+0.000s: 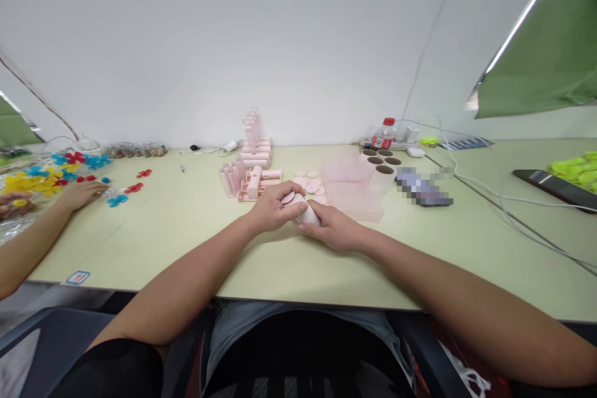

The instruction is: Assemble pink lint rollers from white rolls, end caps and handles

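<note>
Both hands meet above the table's middle. In my right hand (333, 228) a white lint-roller paper roll (311, 217) lies tilted, with the fingers and thumb around its near end. My left hand (278, 206) is closed at the other end of the roll, its thumb along the roll. A pale round disc (288, 198) shows at its fingers, against or close to that end. Just behind my hands lie several pale pink round discs (313, 188). Left of them are pink lint-roller parts (254, 183) and clear pink tubes (228, 179).
Translucent pink boxes (349, 183) stand right of my hands, beside upright paper rolls (381, 179) with brown cores. Farther right are a pixelated package (422, 186), a red-capped bottle (385, 134) and white cables (501, 199). At left, another person's hand (80, 193) is among coloured plastic pieces (35, 177).
</note>
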Available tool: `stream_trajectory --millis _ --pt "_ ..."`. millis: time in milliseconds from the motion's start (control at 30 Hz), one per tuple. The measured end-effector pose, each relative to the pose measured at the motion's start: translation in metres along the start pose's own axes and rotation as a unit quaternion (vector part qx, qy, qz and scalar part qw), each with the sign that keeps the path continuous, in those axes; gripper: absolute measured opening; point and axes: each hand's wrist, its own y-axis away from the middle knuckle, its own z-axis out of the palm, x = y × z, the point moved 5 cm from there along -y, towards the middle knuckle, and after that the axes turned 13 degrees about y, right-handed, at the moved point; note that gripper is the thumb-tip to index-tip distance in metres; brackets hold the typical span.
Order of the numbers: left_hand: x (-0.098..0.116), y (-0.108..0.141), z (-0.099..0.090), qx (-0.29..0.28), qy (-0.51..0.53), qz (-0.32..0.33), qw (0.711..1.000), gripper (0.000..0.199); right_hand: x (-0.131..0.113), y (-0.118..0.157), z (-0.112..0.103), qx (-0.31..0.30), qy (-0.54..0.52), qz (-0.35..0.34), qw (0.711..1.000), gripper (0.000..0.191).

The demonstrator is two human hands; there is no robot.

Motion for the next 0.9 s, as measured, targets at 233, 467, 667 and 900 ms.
stream_trajectory --millis 233,467,667,900 --pt "-0.0002 -0.0001 0.001 0.0 -0.006 0.008 1.0 0.034 -0.0009 -0.0006 -0.0007 0.004 -0.003 -0.011 1.0 0.026" --pt "-0.0005 0.0006 0.0013 0.001 -0.004 0.007 1.0 0.03 -0.0007 -0.0003 -0.0012 0.006 0.008 -0.005 1.0 0.028" --pt "-0.0038 0.0009 0.0009 0.006 0.001 -0.005 1.0 0.03 -0.0003 -0.0002 -0.0012 0.011 0.009 -0.008 1.0 0.031" --pt "-0.0041 0.0008 0.0015 0.006 0.013 0.001 1.0 0.027 0.0036 -0.0015 0.001 0.013 0.005 -0.012 1.0 0.037"
